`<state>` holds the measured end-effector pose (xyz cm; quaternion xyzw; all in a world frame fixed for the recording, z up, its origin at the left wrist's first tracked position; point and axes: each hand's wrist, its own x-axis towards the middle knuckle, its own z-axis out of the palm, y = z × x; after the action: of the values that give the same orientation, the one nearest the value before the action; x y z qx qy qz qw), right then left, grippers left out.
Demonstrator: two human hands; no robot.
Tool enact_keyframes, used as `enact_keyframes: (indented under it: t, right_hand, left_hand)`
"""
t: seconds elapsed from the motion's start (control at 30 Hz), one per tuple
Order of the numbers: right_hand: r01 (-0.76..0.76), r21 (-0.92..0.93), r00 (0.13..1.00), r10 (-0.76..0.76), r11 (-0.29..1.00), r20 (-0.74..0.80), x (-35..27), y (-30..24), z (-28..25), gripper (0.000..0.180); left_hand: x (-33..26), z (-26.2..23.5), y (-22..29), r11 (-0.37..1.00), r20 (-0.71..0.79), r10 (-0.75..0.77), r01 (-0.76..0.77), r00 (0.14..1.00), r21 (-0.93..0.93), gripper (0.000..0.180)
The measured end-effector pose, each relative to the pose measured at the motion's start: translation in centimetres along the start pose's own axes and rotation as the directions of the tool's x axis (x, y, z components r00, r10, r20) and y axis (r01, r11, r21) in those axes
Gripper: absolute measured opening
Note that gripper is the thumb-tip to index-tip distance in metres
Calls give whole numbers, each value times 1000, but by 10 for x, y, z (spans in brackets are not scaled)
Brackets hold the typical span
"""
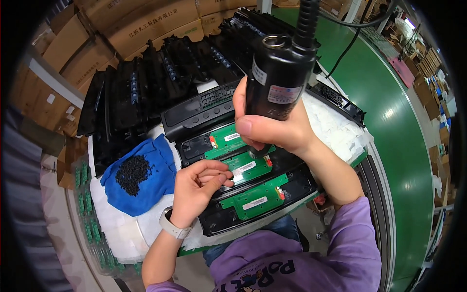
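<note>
My right hand [287,131] is wrapped round an upright black electric screwdriver [265,92], whose lower end meets the middle green circuit board [258,169]. My left hand [197,187], with a watch on its wrist, rests at that board's left end. Its fingers are drawn together in a pinch; whatever they hold is too small to make out. The board sits in a long black plastic housing. Another circuit board [265,191] lies nearer me in a similar housing, and a third board [224,137] lies beyond, partly behind my right hand.
To the left, a blue cloth [163,165] carries a pile of small black screws [132,174]. Several black housings [180,68] stand in a row at the back, before cardboard boxes [160,24]. White sheeting [331,126] covers the table. A cable [305,24] rises from the screwdriver.
</note>
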<state>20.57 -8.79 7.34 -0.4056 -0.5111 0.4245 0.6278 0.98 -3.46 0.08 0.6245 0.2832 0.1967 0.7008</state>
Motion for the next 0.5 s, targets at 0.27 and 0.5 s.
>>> enact_keyframes:
  t: [0.27, 0.5]
  right_hand:
    - [66, -98, 998, -67, 993, -13, -3, 1, 6, 22]
    - [77, 61, 995, -81, 995, 59, -4, -2, -4, 24]
  left_hand:
    - [1, -3, -7, 1000, 32, 10, -11, 999, 21, 15]
    - [-2, 0, 4, 999, -13, 50, -50, 999, -1, 13]
